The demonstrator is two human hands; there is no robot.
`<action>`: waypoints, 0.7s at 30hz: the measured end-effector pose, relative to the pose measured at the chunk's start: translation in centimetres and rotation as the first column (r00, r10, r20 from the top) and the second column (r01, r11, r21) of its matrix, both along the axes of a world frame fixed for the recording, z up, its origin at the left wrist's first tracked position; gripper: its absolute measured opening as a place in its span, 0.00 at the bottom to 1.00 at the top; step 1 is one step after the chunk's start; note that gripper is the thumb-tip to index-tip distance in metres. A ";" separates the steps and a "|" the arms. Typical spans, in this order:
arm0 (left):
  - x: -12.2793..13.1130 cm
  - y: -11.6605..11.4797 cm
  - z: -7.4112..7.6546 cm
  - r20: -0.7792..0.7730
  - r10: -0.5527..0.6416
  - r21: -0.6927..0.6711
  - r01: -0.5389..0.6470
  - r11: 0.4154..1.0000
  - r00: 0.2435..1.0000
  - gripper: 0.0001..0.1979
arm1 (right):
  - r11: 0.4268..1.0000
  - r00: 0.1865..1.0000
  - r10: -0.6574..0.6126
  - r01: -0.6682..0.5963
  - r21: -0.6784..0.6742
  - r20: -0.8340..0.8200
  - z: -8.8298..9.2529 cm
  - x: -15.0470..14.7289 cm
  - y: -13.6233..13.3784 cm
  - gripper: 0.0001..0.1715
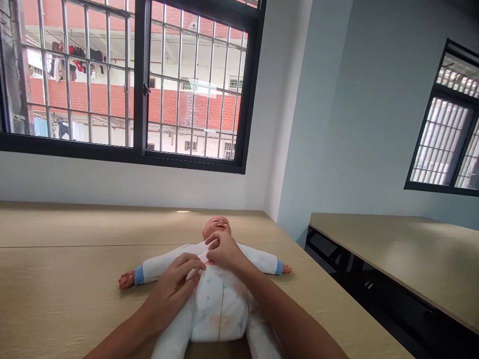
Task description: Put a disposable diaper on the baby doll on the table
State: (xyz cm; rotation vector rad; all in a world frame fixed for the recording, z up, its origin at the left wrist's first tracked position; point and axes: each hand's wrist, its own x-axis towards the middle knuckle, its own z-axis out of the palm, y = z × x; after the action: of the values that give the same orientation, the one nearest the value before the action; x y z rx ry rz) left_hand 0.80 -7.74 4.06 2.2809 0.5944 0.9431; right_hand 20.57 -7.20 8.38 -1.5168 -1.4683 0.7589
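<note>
A baby doll [217, 226] lies on its back with its arms spread wide. It wears white clothing [258, 258] with blue cuffs. Over its lower body is a white diaper [209, 304] with faint printed marks and a yellowish line down the middle. My left hand [178, 279] has its thumb and fingers closed at the upper left edge of the diaper. Higher up, over the doll's chest and just below its chin, my right hand [225, 252] is bent in a pinch. Its fingertips hide whatever they grip, and my right forearm covers part of the doll's side.
The doll rests on a light wooden table [67, 269] with a seam across it. To the right, past a gap, stands another wooden table [404, 249] with a dark frame. Behind are a wall and a barred window [140, 80].
</note>
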 end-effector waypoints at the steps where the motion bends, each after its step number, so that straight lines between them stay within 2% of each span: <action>1: -0.2 -0.2 0.2 -0.023 -0.047 0.045 0.048 0.998 0.999 0.16 | 1.000 1.000 0.012 -0.013 -0.017 -0.009 0.0 0.0 0.1 0.26; 3: -0.5 -0.4 0.3 -0.090 -0.078 0.106 0.087 0.991 0.993 0.18 | 0.998 1.000 0.019 -0.019 -0.055 0.000 0.1 0.0 0.1 0.24; 8: -0.5 -0.2 -0.4 -0.205 -0.002 0.190 0.042 0.981 0.979 0.23 | 0.995 0.996 0.037 -0.029 -0.093 0.081 0.1 0.0 0.0 0.20; 14: -0.5 -0.1 -0.2 -0.261 0.044 0.228 0.018 0.974 0.964 0.23 | 0.984 0.934 0.094 -0.034 -0.177 0.344 1.1 0.5 -0.2 0.14; 17: -0.8 -0.4 0.7 -0.246 0.046 0.253 0.018 0.967 0.968 0.21 | 0.952 0.898 0.160 -0.031 -0.304 0.410 2.4 1.1 -0.2 0.15; 21: -1.6 -2.1 1.7 -0.138 -0.025 0.345 0.072 0.936 0.990 0.19 | 0.888 0.895 0.308 -0.149 -0.434 0.323 3.2 3.0 0.3 0.16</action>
State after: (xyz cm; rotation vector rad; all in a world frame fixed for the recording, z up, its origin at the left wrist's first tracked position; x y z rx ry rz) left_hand -0.78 -9.86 5.75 2.6786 0.4492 0.9391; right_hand 23.58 -6.89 11.59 -1.9005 -1.9008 0.9929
